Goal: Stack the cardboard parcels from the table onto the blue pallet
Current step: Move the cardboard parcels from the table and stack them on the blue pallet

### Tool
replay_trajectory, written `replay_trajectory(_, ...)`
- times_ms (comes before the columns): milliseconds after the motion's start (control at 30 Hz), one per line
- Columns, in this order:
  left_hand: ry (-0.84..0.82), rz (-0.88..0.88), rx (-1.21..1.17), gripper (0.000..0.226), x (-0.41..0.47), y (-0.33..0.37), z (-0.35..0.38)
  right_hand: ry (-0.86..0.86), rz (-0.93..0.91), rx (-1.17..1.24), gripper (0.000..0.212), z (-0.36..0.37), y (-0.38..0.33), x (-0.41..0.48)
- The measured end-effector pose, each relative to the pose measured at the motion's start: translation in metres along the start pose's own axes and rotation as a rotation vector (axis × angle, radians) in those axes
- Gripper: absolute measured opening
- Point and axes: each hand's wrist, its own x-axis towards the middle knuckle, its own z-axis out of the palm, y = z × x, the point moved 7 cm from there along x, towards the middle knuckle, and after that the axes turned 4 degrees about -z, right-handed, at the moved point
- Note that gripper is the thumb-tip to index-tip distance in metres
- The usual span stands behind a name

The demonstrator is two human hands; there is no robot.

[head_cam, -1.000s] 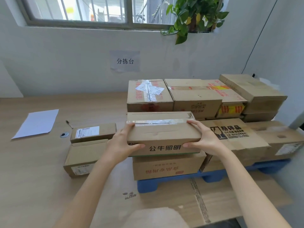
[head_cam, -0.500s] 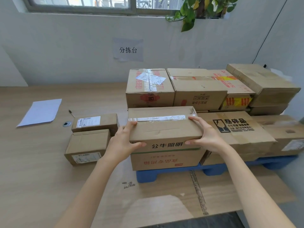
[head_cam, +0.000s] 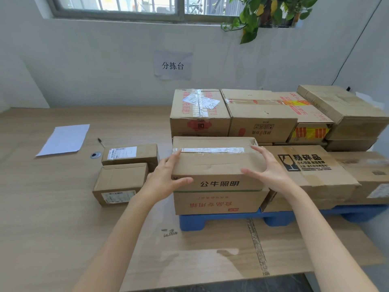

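Looking down past my forearms, I meet first the blue plastic pallet (head_cam: 193, 223). On its near left corner stands a brown cardboard parcel with red print (head_cam: 219, 204). On top of that one rests the parcel I am busy with, a brown cardboard parcel with black characters (head_cam: 214, 165) on its front and a strip of clear tape along its lid. It sits flat and about square with the box below.

My left hand (head_cam: 166, 182) lies against its left end, fingers straight and thumb across the front; it touches but does not clamp. My right hand (head_cam: 270, 169) is released, fingers spread and relaxed at the right end. Whether they touch the cardboard I cannot tell. I judge this parcel as placed.

Beside the pallet, on the light wooden table (head_cam: 42, 207), two small brown cardboard parcels (head_cam: 121, 180) wait, so I think two trips are left. Behind my parcel stands a higher row of big parcels (head_cam: 200, 114), already stacked. Far left lies a white sheet of paper (head_cam: 64, 139).
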Motion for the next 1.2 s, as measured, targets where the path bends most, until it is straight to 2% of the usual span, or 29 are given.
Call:
replay_trajectory(100, 0.050, 0.026, -0.019, 0.083, -0.002, 0.002, -0.025, 0.106, -0.033, 0.013, 0.072, -0.009, -0.017, 0.002)
replay_trajectory(233, 0.157, 0.023, -0.012, 0.055, -0.010, -0.002, -0.067, 0.203, -0.124, -0.002, 0.049, -0.008, -0.054, 0.011)
replay_trajectory(433, 0.300, -0.051, -0.082, 0.039, -0.017, -0.052, -0.129, 0.189, -0.305, 0.002, 0.041, 0.048, -0.142, 0.030)
replay_trajectory(700, 0.332, -0.170, -0.121, 0.035, -0.004, -0.156, -0.192, 0.086, -0.469, 0.032, 0.038, 0.167, -0.250, 0.069)
replay_trajectory(867, 0.280, -0.232, -0.100, 0.044, 0.024, -0.224, -0.209, -0.015, -0.405, -0.008, 0.043, 0.247, -0.258, 0.106)
replay_trajectory(1000, 0.221, -0.268, -0.058, 0.059, 0.055, -0.278, -0.202, -0.110, -0.252, -0.042, 0.055, 0.305, -0.227, 0.134)
replay_trajectory(1200, 0.065, -0.315, -0.036, 0.087, 0.096, -0.340, -0.156, -0.220, -0.025, -0.089, 0.084, 0.366, -0.162, 0.154)
